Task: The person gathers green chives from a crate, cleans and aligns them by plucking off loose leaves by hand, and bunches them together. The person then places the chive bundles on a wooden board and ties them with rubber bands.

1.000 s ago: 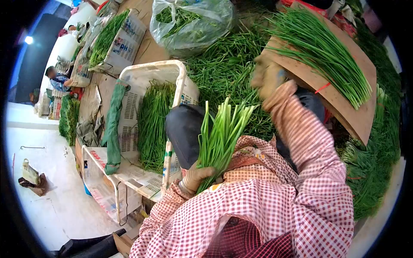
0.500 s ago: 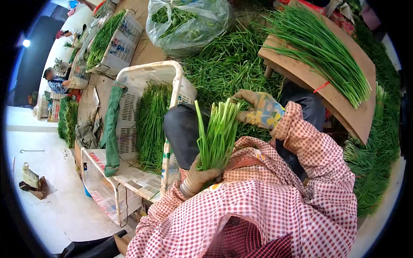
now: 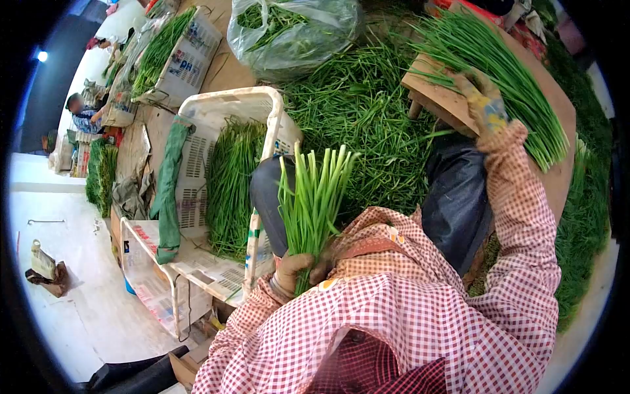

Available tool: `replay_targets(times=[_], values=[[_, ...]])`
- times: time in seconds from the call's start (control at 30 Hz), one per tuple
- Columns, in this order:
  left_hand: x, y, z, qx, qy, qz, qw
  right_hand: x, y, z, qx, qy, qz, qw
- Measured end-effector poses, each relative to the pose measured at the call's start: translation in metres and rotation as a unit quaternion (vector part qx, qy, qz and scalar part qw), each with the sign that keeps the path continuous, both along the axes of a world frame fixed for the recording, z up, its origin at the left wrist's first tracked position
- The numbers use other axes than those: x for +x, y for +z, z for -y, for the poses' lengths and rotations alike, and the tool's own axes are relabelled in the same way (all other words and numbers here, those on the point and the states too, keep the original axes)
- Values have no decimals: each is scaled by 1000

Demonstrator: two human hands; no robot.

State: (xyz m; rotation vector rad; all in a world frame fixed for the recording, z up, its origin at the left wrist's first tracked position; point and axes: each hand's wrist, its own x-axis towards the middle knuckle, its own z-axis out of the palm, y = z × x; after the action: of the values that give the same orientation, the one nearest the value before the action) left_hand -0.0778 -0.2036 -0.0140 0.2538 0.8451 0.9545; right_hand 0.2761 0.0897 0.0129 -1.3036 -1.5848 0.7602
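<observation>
A worker in a red-and-white checked smock reaches with the gloved right hand (image 3: 484, 105) to a pile of long green blades (image 3: 505, 79) on a brown board (image 3: 423, 73), having moved away from the tips of the held bunch (image 3: 315, 190), where it was half a second earlier. The fingers are bent at the side of the pile nearest the worker, close to the board's left corner; whether they pinch any blades cannot be told for certain.

The gloved left hand (image 3: 291, 272) remains low in front of the smock, its fingers closed around the lower part of the bunch, which now fans upward with its pale, blunt ends on top. The right knee (image 3: 459, 197), in smooth dark cloth, shows more fully than before.

The pile's slim, glossy blades run lengthwise over the flat, curved-edged board, their pale ends gathered toward its right edge. Loose, tangled greens (image 3: 371, 105) spread between the board and a white plastic basket (image 3: 274, 108), whose perforated walls and rounded rim surround upright green stalks (image 3: 231, 190). A crumpled green cloth (image 3: 172, 190) drapes over the basket's left rim. Beyond sits a clear, wrinkled plastic bag (image 3: 328, 39) of greens, and at far left another person (image 3: 84, 118) in patterned blue.
</observation>
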Motion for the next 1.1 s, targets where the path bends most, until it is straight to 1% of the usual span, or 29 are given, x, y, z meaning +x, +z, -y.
replay_targets(times=[0.07,0.13,0.17,0.2,0.23,0.27,0.3,0.33,0.37,0.4,0.43,0.5,0.53,0.57,0.63,0.67,0.7,0.73,0.77,0.8,0.83,0.87,0.9,0.93,0.97,1.0,1.03,1.07,1.1], values=[[-2,-5,0,1,-6,58,998,21,0,14,-193,9,-6,981],[1,-2,-3,-3,-6,67,998,-13,0,59,-312,38,-82,946],[2,-1,-4,-9,-6,72,997,-40,13,82,-342,95,-145,924],[-2,-11,-4,-9,-11,71,997,-57,1,94,-384,150,-197,890],[-10,-28,-1,4,-31,72,997,-78,-2,108,-422,172,-200,868],[-16,-36,0,17,-51,71,996,-95,1,118,-428,224,-218,848],[-15,-30,0,17,-55,66,996,-111,-9,124,-440,225,-235,837],[-11,-22,0,13,-49,59,997,-124,1,130,-442,201,-248,839],[-7,-18,1,9,-40,52,998,-132,-20,130,-400,210,-311,836],[-4,-19,2,14,-27,-23,999,-136,-29,128,-373,217,-315,846],[4,-11,0,15,-24,-24,999,-138,-33,124,-345,224,-317,855],[21,17,-8,22,-6,-136,990,-137,-38,116,-327,191,-248,892],[25,35,-14,3,-15,-120,993,-131,-40,107,-336,203,-221,893],[26,33,-13,3,-12,-117,993,-124,-41,99,-345,215,-195,893],[29,31,-11,11,2,-157,988,-121,-37,92,-361,108,-226,898],[29,32,-11,12,3,-155,988,-112,-40,83,-326,115,-182,920],[29,36,-11,1,-3,-179,984,-102,-38,78,-279,100,-194,935],[28,37,-11,-10,-9,-201,979,-86,-50,65,-248,91,-187,946],[23,27,-8,-11,-8,-200,980,-66,-42,53,-190,76,-138,969],[16,8,-1,118,-52,-353,927,-41,-57,29,-259,8,-224,940],[15,-1,2,181,-75,-421,886,-19,-46,19,-246,-42,-336,908],[14,-10,5,238,-88,-489,835,-35,-5,26,-174,-157,-433,870],[18,-14,6,199,-41,-445,872,-16,-11,19,-193,-177,-448,855],[24,-16,6,158,4,-397,904,-17,-3,30,-174,-56,-392,902],[29,-12,4,157,5,-393,906,-20,7,48,-151,65,-329,930],[35,-1,-2,137,13,-376,916,-38,14,59,-124,114,-225,960],[39,6,-7,117,20,-360,925,-57,21,69,-117,168,-137,969],[38,6,-8,123,7,-358,926,-76,29,79,-99,221,-51,969],[38,1,-6,123,3,-357,926,-90,37,84,-102,282,16,954]])
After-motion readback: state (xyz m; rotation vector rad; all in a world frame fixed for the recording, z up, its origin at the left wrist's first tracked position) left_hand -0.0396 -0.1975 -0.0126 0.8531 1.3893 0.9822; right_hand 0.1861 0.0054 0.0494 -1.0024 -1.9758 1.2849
